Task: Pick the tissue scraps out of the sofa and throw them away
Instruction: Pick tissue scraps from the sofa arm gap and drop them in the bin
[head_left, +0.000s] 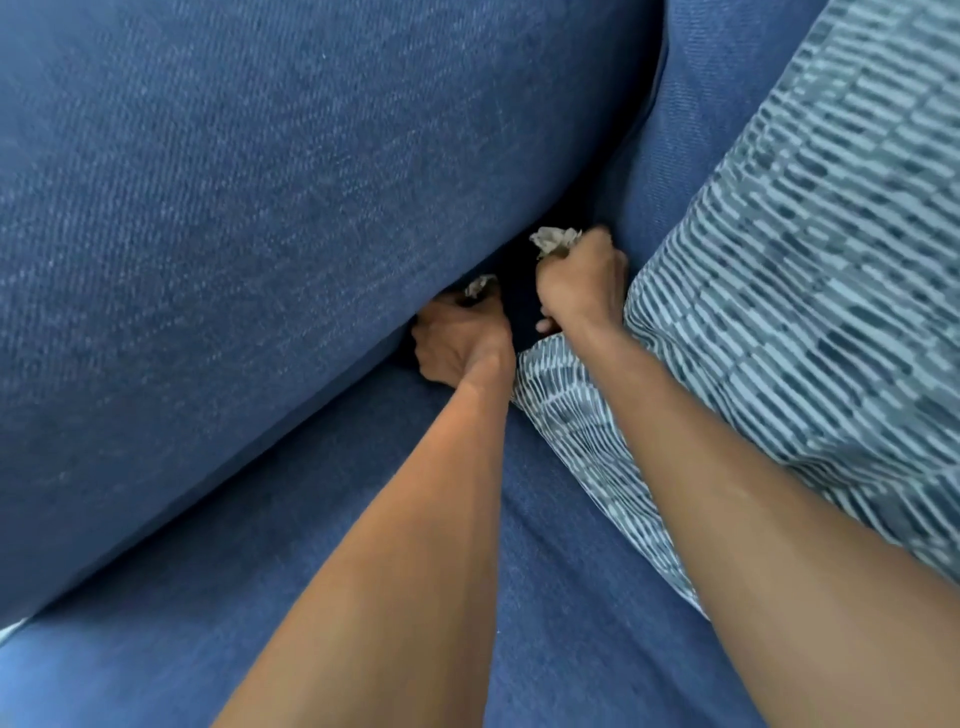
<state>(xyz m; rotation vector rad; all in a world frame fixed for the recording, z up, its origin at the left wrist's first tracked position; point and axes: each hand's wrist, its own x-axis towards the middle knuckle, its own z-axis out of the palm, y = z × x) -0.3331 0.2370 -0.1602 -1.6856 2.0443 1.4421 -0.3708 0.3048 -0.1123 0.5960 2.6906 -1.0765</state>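
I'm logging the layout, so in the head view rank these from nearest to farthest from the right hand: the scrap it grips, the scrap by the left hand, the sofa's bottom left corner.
From the right hand:
1. Gripped scrap, in its fist.
2. Left-hand scrap, just left.
3. Sofa corner, far lower left.

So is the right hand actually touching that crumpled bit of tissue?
Touching. The head view shows the right hand closed in a fist around the tissue scrap, which sticks out above the knuckles, with no gap between them.
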